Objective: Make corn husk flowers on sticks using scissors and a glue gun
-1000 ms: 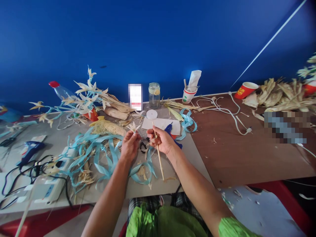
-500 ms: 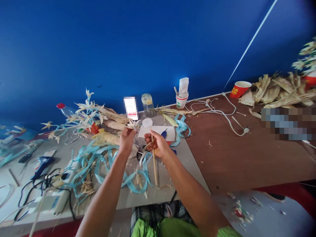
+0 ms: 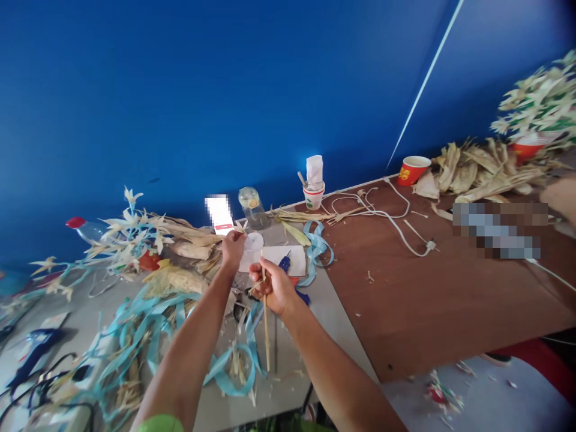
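Over the near table, my left hand (image 3: 233, 249) has its fingers pinched on a small pale flower (image 3: 242, 226), whose petals show above the fingertips. To its right, my right hand (image 3: 275, 287) is closed around a thin straw-coloured stick (image 3: 267, 339) that hangs nearly upright below the fist. Behind the hands lie a white disc (image 3: 255, 242) and a white card (image 3: 296, 257) with a blue tool (image 3: 285, 261) on it. Light-blue ribbon (image 3: 231, 369) coils under my forearms.
Left are a husk-flower spray (image 3: 130, 223), a blue glue gun (image 3: 38, 351) and a power strip (image 3: 94, 366). A glass jar (image 3: 252, 210), a paper cup (image 3: 314, 197) and a red cup (image 3: 411, 171) stand along the wall. Another person's hand (image 3: 560, 198) shows at right, near dried husks (image 3: 486, 168).
The view has swung right, so things on the table sit further left. My left hand's flower now shows more plainly above the fingers; my right hand keeps the stick.
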The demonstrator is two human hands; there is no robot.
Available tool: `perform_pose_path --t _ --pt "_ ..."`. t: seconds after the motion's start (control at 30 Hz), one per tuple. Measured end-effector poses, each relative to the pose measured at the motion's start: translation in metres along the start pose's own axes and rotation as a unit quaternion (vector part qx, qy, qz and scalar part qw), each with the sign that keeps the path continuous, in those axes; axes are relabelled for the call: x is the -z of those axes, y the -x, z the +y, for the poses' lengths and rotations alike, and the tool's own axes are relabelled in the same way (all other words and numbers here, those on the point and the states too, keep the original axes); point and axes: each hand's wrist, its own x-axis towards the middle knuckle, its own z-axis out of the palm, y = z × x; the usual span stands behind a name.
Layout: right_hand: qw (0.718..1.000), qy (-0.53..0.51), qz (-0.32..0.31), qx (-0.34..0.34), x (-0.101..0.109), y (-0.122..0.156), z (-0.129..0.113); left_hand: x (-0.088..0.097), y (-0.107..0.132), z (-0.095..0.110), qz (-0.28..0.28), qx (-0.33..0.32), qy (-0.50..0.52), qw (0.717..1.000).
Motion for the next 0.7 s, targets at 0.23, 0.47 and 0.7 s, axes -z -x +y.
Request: perform_pose_path --t 0.23,0.47,0.7 --pt "0.999 0.013 0.033 0.0 -0.003 0.002 -0.002 -0.008 -0.005 -0.002 0.008 -0.013 -0.091 0.996" --pt "1.0 0.015 0.02 0.0 -0.002 0.001 -0.002 -0.01 -0.002 0.0 0.021 -0.021 -0.18 0.983" --pt "1.0 0.005 0.002 -0.005 0.0 -0.001 -0.001 -0.01 -0.001 0.002 0.009 -0.024 -0.233 0.972"
